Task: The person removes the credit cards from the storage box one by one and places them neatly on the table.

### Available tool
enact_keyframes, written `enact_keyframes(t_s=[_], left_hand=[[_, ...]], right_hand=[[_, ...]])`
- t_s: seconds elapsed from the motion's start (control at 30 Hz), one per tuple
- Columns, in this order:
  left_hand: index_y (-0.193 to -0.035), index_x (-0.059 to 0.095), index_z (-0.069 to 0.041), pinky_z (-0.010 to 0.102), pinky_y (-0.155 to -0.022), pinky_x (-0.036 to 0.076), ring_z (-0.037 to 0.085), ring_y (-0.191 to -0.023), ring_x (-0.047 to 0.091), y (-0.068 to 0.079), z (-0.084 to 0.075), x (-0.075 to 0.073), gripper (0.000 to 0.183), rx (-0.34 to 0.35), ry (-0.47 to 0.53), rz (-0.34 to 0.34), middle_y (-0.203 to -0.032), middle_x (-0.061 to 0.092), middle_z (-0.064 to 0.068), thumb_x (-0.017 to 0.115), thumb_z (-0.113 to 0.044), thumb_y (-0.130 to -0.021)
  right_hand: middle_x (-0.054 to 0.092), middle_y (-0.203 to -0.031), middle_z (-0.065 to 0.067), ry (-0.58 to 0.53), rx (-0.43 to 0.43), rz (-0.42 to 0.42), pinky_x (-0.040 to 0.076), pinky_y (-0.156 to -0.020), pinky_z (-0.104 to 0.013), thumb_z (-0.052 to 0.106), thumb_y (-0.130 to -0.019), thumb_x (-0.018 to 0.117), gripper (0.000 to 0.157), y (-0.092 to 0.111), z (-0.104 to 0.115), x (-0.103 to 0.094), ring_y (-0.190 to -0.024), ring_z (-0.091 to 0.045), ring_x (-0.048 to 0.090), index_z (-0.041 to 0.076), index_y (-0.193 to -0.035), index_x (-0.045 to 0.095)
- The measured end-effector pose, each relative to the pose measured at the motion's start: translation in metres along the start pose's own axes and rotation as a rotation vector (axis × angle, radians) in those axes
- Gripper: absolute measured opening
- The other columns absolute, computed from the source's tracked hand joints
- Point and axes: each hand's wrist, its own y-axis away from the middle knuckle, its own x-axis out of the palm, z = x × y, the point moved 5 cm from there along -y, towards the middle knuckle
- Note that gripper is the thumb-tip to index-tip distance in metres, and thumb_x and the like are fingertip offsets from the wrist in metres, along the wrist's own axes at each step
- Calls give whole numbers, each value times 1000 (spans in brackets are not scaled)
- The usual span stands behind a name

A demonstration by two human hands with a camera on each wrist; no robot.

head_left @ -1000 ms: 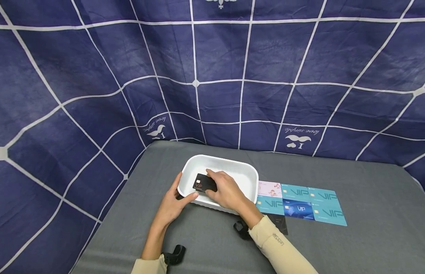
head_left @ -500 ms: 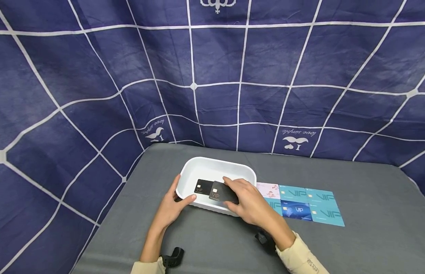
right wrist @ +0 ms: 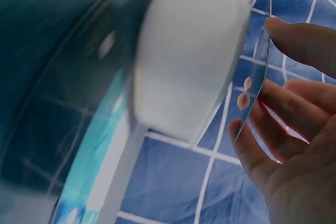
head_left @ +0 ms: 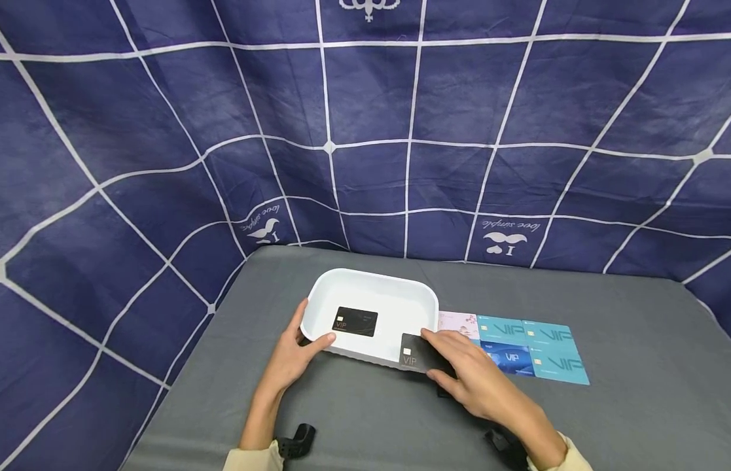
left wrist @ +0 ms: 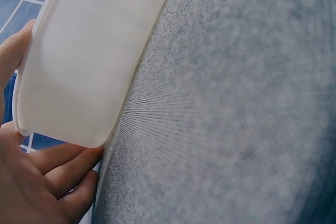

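In the head view a white plastic tray (head_left: pixel 371 281) lies on the grey surface, with a black VIP card (head_left: pixel 355 321) flat inside it. My left hand (head_left: pixel 287 356) holds the tray's near left corner, thumb over the rim and fingers along the outer end wall; the left wrist view shows these fingers against the tray (left wrist: pixel 84 61). My right hand (head_left: pixel 474 376) pinches another black VIP card (head_left: pixel 418 353) by its edges, raised over the tray's near right corner. In the right wrist view the held card (right wrist: pixel 261 72) appears nearly edge-on between thumb and fingertips.
Right of the tray, cards lie side by side: a pink one (head_left: pixel 457 324), a dark blue VIP card (head_left: pixel 509 358) and several teal ones (head_left: pixel 556 365). A dark card on the surface is mostly hidden under my right hand. Behind hangs a blue gridded cloth (head_left: pixel 365 176).
My right hand has lifted a black card from inside the tray and carried it right, to the near right rim. One black card stays in the tray. My left hand keeps its place.
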Motion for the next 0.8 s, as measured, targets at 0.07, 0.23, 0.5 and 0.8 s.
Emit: enact_keyframes(t_s=[0.07,0.23,0.5,0.8], left_hand=[[-159,15,-11,51,-107,33,38,-141,30,1,0,-2,99,-1,-10,-5,-156,27,22,80,-24,-85],[-159,13,-11,51,-107,33,38,-141,29,1,2,-1,100,-10,-22,6,-157,26,23,80,-25,-86],[-159,14,-12,52,-108,31,39,-142,28,-1,2,1,100,-8,-11,7,-158,24,23,80,-25,-85],[-160,11,-13,52,-109,30,38,-143,25,0,2,0,100,-15,-8,19,-158,23,22,79,-25,-86]], right_hand=[[62,-128,-3,12,5,7,47,-92,-45,13,-82,81,63,8,-5,-2,-118,-22,57,4,-139,54],[62,-129,-1,37,30,5,44,-95,-34,11,-78,83,64,32,-20,-11,-117,-20,57,5,-137,57],[62,-128,0,80,34,-8,33,-98,-12,9,-71,88,73,69,-34,-30,-114,-16,59,9,-137,57],[60,-130,2,148,73,34,24,-101,-11,8,-70,88,81,96,-54,-35,-113,-17,58,10,-143,52]])
